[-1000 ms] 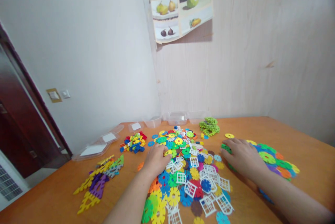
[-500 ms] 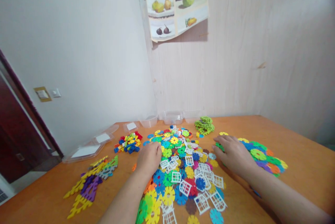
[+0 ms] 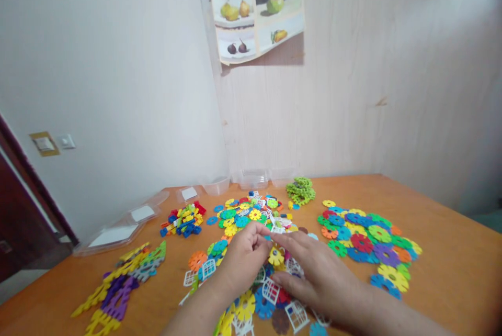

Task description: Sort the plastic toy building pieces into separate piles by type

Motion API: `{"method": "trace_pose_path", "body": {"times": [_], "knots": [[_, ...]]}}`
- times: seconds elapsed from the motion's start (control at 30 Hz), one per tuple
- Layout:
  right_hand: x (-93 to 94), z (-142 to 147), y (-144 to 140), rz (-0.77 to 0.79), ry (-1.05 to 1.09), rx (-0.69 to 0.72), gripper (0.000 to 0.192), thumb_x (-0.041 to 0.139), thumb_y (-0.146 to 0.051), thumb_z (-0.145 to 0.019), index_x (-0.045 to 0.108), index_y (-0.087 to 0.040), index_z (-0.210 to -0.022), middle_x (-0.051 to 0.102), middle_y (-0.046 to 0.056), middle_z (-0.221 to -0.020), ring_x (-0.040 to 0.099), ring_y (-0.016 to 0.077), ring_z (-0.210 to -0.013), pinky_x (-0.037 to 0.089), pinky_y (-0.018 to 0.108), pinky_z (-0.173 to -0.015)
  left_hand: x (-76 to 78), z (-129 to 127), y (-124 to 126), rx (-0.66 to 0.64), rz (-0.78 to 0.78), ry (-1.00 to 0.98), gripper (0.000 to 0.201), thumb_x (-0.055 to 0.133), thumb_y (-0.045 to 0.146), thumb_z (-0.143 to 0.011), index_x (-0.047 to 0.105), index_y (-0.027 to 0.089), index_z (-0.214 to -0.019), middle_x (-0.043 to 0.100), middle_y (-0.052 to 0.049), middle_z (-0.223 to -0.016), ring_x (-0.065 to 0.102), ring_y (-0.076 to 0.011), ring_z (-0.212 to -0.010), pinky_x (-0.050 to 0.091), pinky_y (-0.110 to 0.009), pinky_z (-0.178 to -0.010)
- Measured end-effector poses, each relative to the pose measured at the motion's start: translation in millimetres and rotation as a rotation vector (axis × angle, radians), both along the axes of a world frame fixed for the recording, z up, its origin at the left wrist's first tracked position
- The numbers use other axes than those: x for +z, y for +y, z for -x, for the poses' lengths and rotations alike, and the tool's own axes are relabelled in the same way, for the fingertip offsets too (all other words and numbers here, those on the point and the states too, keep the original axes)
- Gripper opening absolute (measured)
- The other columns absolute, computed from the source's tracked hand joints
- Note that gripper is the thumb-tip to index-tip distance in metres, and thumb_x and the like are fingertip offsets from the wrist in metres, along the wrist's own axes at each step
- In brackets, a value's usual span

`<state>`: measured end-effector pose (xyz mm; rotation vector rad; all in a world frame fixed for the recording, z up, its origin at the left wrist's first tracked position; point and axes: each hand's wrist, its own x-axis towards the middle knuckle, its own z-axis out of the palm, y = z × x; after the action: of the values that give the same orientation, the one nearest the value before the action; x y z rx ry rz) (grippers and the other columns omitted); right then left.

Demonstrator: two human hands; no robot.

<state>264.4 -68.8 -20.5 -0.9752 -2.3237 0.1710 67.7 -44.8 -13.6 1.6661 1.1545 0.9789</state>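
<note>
Over the central heap of flower-shaped plastic discs (image 3: pixel 243 304) and white window-frame pieces (image 3: pixel 297 316), both hands come together. My left hand (image 3: pixel 249 255) is curled with thumb and fingers pressed together; anything inside it is hidden. My right hand (image 3: pixel 314 270) has its thumb apart from its stretched fingers, and its fingertips meet or nearly meet the left hand's. A yellow disc (image 3: pixel 276 257) shows between the hands. On the right lies a separate spread of colourful flower discs (image 3: pixel 361 243).
Small building bricks (image 3: pixel 184 220) and interlocking notched pieces (image 3: pixel 121 286) lie on the left of the wooden table (image 3: pixel 443 268). A green stack of pieces (image 3: pixel 300 191) stands near the back. Clear plastic containers (image 3: pixel 254 179) line the wall, and lids (image 3: pixel 113 236) lie at left.
My right hand has left the right-hand discs and moved left over the central heap. My left hand has moved slightly right and down, fingers curled. The view has shifted right.
</note>
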Motion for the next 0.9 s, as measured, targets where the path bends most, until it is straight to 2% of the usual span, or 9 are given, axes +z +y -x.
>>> {"method": "trace_pose_path", "body": {"times": [0.13, 0.27, 0.37, 0.47, 0.57, 0.63, 0.77, 0.9], "knots": [[-0.4, 3, 0, 0.045, -0.022, 0.008, 0.062, 0.057, -0.034, -0.089, 0.038, -0.027, -0.147, 0.066, 0.009, -0.117, 0.061, 0.0229, -0.103, 0.050, 0.037, -0.085, 0.2, -4, -2, -0.061, 0.093, -0.062, 0.027, 0.060, 0.044, -0.085, 0.054, 0.019, -0.095, 0.048, 0.007, -0.060, 0.042, -0.0082, -0.053, 0.033, -0.020, -0.053], [-1.2, 1, 4, 0.038, -0.039, -0.048, 0.049, 0.054, -0.032, -0.090, 0.050, -0.024, -0.138, 0.068, 0.009, -0.111, 0.062, 0.0226, -0.098, 0.049, 0.035, -0.083, 0.1, -3, -1, -0.089, 0.118, -0.089, 0.029, 0.060, 0.041, -0.086, 0.053, 0.019, -0.103, 0.055, 0.005, -0.065, 0.054, -0.0108, -0.061, 0.040, -0.022, -0.059], [0.5, -11, 16, -0.006, -0.056, -0.207, 0.041, 0.051, -0.033, -0.091, 0.058, -0.021, -0.129, 0.068, 0.010, -0.112, 0.062, 0.0237, -0.101, 0.047, 0.035, -0.086, 2.5, 3, 2, -0.035, 0.077, -0.109, 0.035, 0.062, 0.038, -0.084, 0.053, 0.018, -0.111, 0.064, 0.001, -0.074, 0.061, -0.0142, -0.072, 0.046, -0.026, -0.069], [5.2, -33, 33, -0.034, -0.120, -0.471, 0.038, 0.047, -0.035, -0.092, 0.062, -0.017, -0.123, 0.069, 0.012, -0.112, 0.061, 0.0265, -0.104, 0.044, 0.037, -0.088, 8.8, 14, 7, 0.092, 0.029, -0.132, 0.037, 0.063, 0.039, -0.081, 0.056, 0.017, -0.110, 0.068, -0.003, -0.080, 0.063, -0.0152, -0.073, 0.048, -0.028, -0.073], [9.7, -58, 48, 0.005, -0.250, -0.727, 0.038, 0.045, -0.033, -0.089, 0.063, -0.017, -0.119, 0.070, 0.014, -0.109, 0.061, 0.0308, -0.104, 0.044, 0.041, -0.084, 16.6, 28, 12, 0.233, -0.018, -0.142, 0.040, 0.064, 0.044, -0.078, 0.060, 0.016, -0.106, 0.070, -0.005, -0.082, 0.064, -0.0160, -0.074, 0.049, -0.029, -0.073], [10.1, -72, 54, 0.060, -0.329, -0.842, 0.039, 0.044, -0.033, -0.088, 0.064, -0.018, -0.117, 0.070, 0.015, -0.109, 0.061, 0.0341, -0.104, 0.044, 0.044, -0.080, 20.2, 38, 16, 0.311, -0.054, -0.132, 0.042, 0.066, 0.048, -0.075, 0.062, 0.016, -0.102, 0.070, -0.005, -0.082, 0.064, -0.0163, -0.073, 0.049, -0.029, -0.071], [4.3, -90, 62, 0.168, -0.420, -0.923, 0.036, 0.042, -0.032, -0.086, 0.067, -0.020, -0.108, 0.071, 0.014, -0.108, 0.059, 0.0362, -0.105, 0.043, 0.047, -0.078, 20.2, 54, 22, 0.379, -0.105, -0.041, 0.039, 0.065, 0.050, -0.074, 0.064, 0.017, -0.095, 0.070, -0.003, -0.082, 0.063, -0.0162, -0.072, 0.048, -0.027, -0.067], [-3.5, -97, 67, 0.202, -0.451, -0.940, 0.032, 0.042, -0.033, -0.084, 0.068, -0.019, -0.097, 0.071, 0.014, -0.108, 0.058, 0.0365, -0.106, 0.041, 0.049, -0.081, 13.3, 62, 25, 0.307, -0.125, 0.195, 0.031, 0.061, 0.045, -0.078, 0.065, 0.018, -0.090, 0.067, -0.001, -0.077, 0.061, -0.0160, -0.070, 0.044, -0.026, -0.064]]}}
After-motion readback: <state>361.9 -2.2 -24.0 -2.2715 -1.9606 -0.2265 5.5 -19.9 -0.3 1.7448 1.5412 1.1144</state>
